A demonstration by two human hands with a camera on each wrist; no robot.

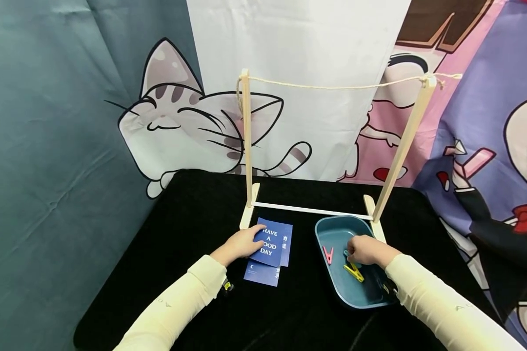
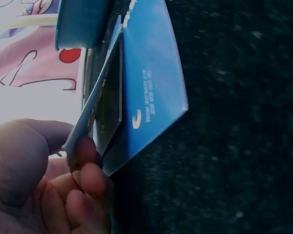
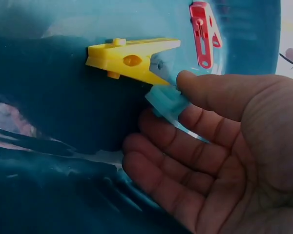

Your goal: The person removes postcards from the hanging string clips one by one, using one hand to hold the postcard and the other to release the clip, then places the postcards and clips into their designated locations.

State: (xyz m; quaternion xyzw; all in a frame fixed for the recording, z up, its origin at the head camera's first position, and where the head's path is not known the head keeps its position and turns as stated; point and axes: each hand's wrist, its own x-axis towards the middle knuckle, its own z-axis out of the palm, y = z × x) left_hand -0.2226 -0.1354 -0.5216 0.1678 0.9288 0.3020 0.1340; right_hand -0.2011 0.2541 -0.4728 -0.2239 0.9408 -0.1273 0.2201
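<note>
My left hand (image 1: pixel 241 242) pinches the edge of a blue card (image 1: pixel 269 251) printed "HAVE A GOOD DAY" between thumb and fingers. In the left wrist view this card tilts up over other blue cards, one with a moon mark (image 2: pixel 158 83) lying on the black cloth. Inside a teal basin (image 1: pixel 339 231), my right hand (image 1: pixel 370 250) holds a light-blue clothespin (image 3: pixel 167 102) between thumb and forefinger, its other fingers loosely curved. Right beside it lies a yellow clothespin (image 3: pixel 132 59), overlapping it in the right wrist view. A pink clothespin (image 1: pixel 328 255) rests near the basin's left wall.
Behind the cards and basin stands a wooden frame (image 1: pixel 247 141) with a cord (image 1: pixel 325 87) strung between its two posts. A white bar (image 1: pixel 307 210) joins the posts low down. Black cloth (image 1: pixel 193 209) covers the table, and printed curtains (image 1: pixel 298 39) hang behind.
</note>
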